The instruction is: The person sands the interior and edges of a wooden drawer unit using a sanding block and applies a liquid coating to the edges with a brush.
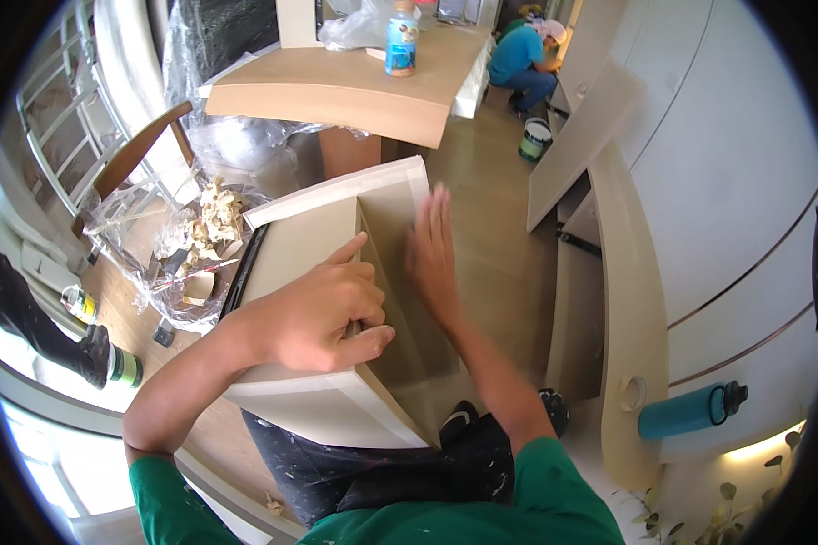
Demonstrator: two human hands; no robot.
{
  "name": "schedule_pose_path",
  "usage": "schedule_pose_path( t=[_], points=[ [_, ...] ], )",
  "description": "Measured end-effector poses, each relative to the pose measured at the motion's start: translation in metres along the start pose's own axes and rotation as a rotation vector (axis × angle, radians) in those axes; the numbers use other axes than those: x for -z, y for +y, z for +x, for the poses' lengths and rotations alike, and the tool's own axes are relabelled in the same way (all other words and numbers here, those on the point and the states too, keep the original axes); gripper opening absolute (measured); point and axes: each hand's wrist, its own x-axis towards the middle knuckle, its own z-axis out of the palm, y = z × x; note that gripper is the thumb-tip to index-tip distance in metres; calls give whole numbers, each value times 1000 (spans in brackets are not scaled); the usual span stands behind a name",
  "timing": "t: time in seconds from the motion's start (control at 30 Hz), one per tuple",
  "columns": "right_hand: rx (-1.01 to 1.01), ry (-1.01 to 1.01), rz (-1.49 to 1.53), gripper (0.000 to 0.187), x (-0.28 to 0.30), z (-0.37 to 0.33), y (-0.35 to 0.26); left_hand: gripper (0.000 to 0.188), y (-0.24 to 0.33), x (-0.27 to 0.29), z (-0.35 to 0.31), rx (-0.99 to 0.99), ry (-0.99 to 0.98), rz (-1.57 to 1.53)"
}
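A beige drawer stands tilted in front of me, against my legs, its hollow side turned to the right. Along its left edge runs a black metal runner. My left hand rests on the drawer's upper panel near the edge, index finger stretched out and the others curled; something small may be between the fingers, but I cannot make it out. Fingers straight and together, my right hand is flat beside the inner face of the drawer's far panel; it is slightly blurred, and I cannot tell whether it touches.
Ahead is a table with a blue-labelled bottle. Wood shavings lie on plastic at left. A cabinet with a leaning panel, a tape roll and a teal flask stands right. A person crouches beyond a bucket.
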Motion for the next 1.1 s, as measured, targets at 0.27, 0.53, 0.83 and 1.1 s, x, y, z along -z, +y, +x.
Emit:
schedule_pose_path(
  t=[0.27,0.53,0.83,1.1],
  points=[
    [-204,-38,-16,74,-24,-69,-8,35,5,8,-5,34,-25,34],
    [-231,140,43,74,-37,30,-49,28,9,6,-13,107,5,16],
    [-986,145,-12,68,-66,-238,-27,26,0,11,-13,171,9,-47],
    [-630,70,92,67,-60,-132,-53,48,0,-5,-17,205,123,-41]
  ],
)
